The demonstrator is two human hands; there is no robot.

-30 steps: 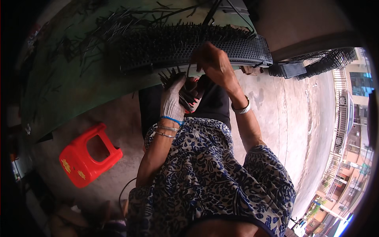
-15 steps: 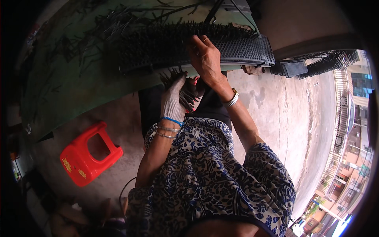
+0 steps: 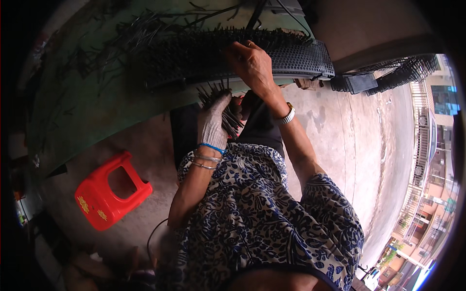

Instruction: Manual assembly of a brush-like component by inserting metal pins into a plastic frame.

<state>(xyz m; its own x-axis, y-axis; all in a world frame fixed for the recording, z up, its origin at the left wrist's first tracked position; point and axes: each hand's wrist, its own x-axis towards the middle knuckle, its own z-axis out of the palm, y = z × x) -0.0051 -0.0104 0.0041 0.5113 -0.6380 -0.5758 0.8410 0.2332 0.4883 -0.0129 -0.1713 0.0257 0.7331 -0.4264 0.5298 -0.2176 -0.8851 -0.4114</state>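
My left hand [image 3: 213, 119], in a pale knit glove, is closed round a bundle of thin dark strips [image 3: 232, 121] just below the table edge. Their ends fan out above and below the glove. Bare and wearing a watch, my right hand [image 3: 253, 68] is over a long black perforated panel [image 3: 301, 60]. Its fingers are bent down at the panel's surface, and the fingertips are hidden, so what they pinch cannot be seen. Many short dark strips [image 3: 184, 51] stand up from the panel's left part and far edge; the right part shows bare holes.
The green table [image 3: 97, 116] carries loose dark strips [image 3: 141, 31] at the far left. A red plastic stool [image 3: 114, 194] stands on the floor at left. At right are more black panels with bristling strips [image 3: 403, 77]. A railing [image 3: 415, 145] runs along the far right.
My right hand has shifted slightly left over the panel, its wrist turning a little. The left hand keeps the bundle in nearly the same place.
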